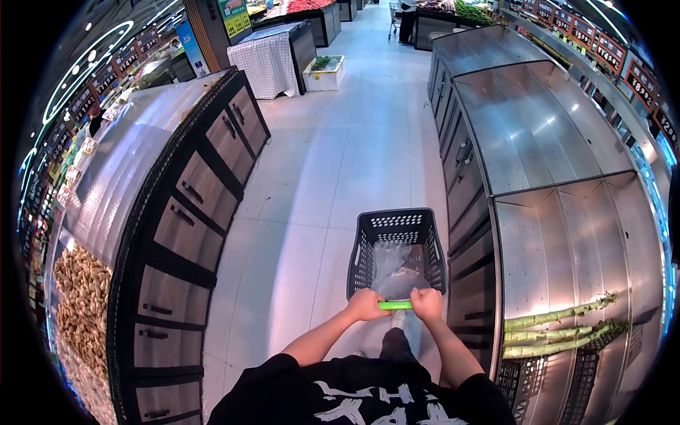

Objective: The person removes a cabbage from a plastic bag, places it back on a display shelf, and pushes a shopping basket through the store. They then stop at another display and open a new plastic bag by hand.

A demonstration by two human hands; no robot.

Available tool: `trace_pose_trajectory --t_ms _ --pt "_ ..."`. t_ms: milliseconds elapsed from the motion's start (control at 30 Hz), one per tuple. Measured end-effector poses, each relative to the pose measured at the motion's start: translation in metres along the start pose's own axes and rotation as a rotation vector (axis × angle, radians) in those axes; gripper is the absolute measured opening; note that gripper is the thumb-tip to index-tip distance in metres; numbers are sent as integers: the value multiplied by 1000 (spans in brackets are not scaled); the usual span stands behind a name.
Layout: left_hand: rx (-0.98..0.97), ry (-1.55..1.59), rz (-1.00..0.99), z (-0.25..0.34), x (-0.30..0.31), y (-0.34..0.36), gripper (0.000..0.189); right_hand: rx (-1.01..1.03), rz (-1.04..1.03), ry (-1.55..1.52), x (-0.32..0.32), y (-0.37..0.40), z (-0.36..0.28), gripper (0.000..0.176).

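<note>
My left hand (365,304) and my right hand (426,303) are both closed around a bright green handle (395,305), one at each end. Just beyond the handle is a dark grey shopping basket (354,273) with perforated walls. Inside it lies a crumpled clear plastic bag (391,261); what the bag contains, if anything, I cannot make out. The basket is in front of my legs, over the tiled floor. How the handle joins the basket is hidden behind my hands.
Along the left runs a produce counter with drawers (185,185), heaped with peanuts (81,304). On the right, a metal display counter (545,134) bears long green stalks (559,329). Ahead, a white crate (324,74) stands beside a cloth-covered stand (262,67). A person (407,21) is farther off.
</note>
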State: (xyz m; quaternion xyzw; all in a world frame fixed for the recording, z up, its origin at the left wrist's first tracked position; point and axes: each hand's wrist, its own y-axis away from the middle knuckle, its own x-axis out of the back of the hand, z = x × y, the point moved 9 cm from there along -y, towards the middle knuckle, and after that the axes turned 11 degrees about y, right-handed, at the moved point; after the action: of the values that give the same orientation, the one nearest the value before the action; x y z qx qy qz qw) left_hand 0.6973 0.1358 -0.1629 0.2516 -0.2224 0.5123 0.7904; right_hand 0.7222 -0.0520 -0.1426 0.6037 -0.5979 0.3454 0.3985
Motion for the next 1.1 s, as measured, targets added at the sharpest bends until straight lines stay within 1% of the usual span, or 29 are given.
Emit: trace_pose_trajectory --t_ms 233,333,500,600,800,867,1000,1100 --pt "22 -54 22 -2 24 -84 48 -11 -34 -24 7 -84 7 39" --pt "62 -35 -3 -4 33 -118 49 1 -29 -52 13 -117 8 38" --pt "23 -53 13 1 36 -170 48 29 -10 -46 16 -165 25 39" --pt "-15 -59 13 2 37 -207 48 -9 -36 -76 17 -196 39 39" --pt "-56 -52 -1 10 55 -277 50 -68 -8 -39 19 -259 56 38" --pt "-35 -70 -28 7 60 -302 50 -80 -36 -33 17 -282 59 38" --pt "-6 -105 -82 -9 79 -347 48 -105 -103 -44 10 -328 52 34" --pt "-39 -85 -81 -13 102 -379 48 -105 -58 -32 12 -363 40 34"
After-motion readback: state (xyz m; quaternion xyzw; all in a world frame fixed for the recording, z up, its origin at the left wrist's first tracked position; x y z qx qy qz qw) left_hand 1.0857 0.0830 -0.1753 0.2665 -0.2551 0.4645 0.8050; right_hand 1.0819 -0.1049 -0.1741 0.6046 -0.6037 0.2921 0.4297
